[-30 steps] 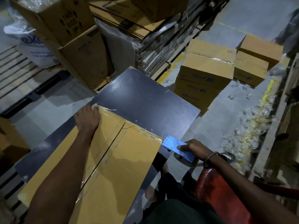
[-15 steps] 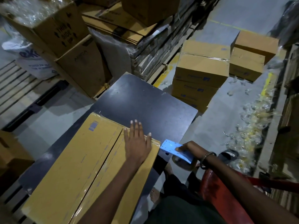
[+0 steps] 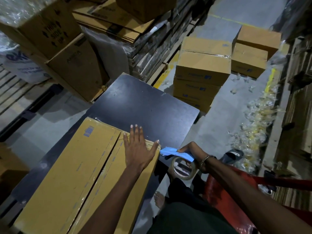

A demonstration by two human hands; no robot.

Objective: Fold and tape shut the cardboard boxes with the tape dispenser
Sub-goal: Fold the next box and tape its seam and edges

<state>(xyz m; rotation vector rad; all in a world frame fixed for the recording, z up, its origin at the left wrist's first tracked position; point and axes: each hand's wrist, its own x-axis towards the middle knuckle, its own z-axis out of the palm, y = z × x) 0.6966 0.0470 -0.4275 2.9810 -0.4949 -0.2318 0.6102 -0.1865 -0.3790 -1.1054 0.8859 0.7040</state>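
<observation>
A long cardboard box (image 3: 70, 166) lies on the dark table (image 3: 143, 105), its two top flaps meeting along a taped centre seam. My left hand (image 3: 137, 147) lies flat with straight fingers on the box's far right corner, pressing the flap down. Just right of that corner my right hand (image 3: 191, 152) grips the blue tape dispenser (image 3: 177, 153), its clear tape roll hanging below. The dispenser's front tip sits close to the box's corner edge.
Taped boxes (image 3: 202, 68) are stacked on the floor beyond the table's right side. Large cartons (image 3: 55, 39) and flat cardboard piles (image 3: 118, 19) stand at the far left. Crumpled tape scraps (image 3: 256, 119) litter the floor on the right. A red seat (image 3: 224, 191) is under me.
My left hand slid from the box's far left corner across to its far right corner. The right hand brought the dispenser closer to the box corner and tilted it, showing the roll.
</observation>
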